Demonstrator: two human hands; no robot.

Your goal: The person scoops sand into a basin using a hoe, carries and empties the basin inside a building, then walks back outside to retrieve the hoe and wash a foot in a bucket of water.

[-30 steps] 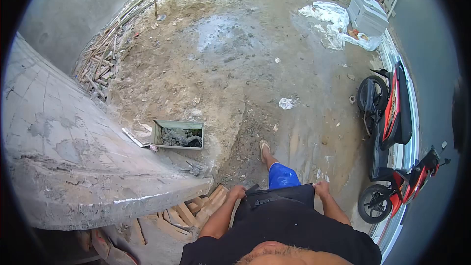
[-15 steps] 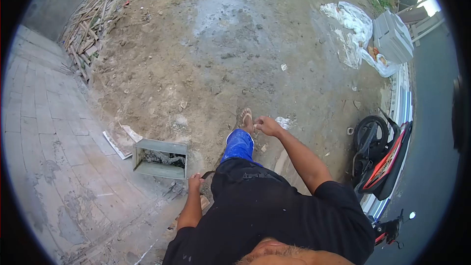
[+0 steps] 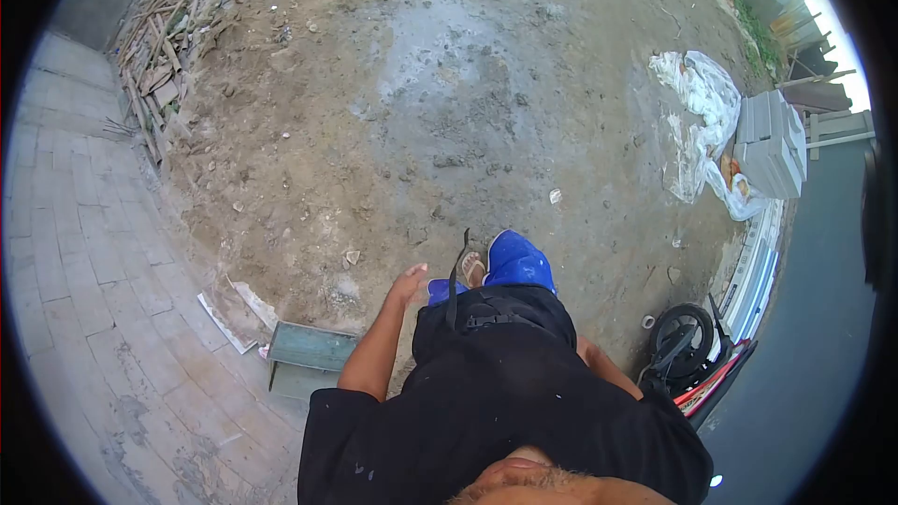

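My left hand (image 3: 410, 282) hangs in front of my body at the left, just beside a dark strap (image 3: 457, 281) that swings from my waist; its fingers look extended and nothing shows in them. The strap hangs over my blue shorts (image 3: 520, 260). On the right, my forearm shows beside my hip, and my right hand (image 3: 587, 352) is mostly hidden behind the black shirt (image 3: 524, 388). One sandaled foot (image 3: 473, 268) is visible on the dirt ahead.
A rectangular container (image 3: 313, 348) stands low at the left, beside the block wall (image 3: 112, 299). At right are a motorbike (image 3: 687, 346), a white plastic sheet (image 3: 708, 98) and stacked grey boxes (image 3: 770, 140). Bamboo debris (image 3: 159, 56) lies upper left.
Both hands have let go of the shirt hem. My right hand reached forward, then dropped back beside my hip. The left hand moved forward, and the ground and container shifted as I walked.
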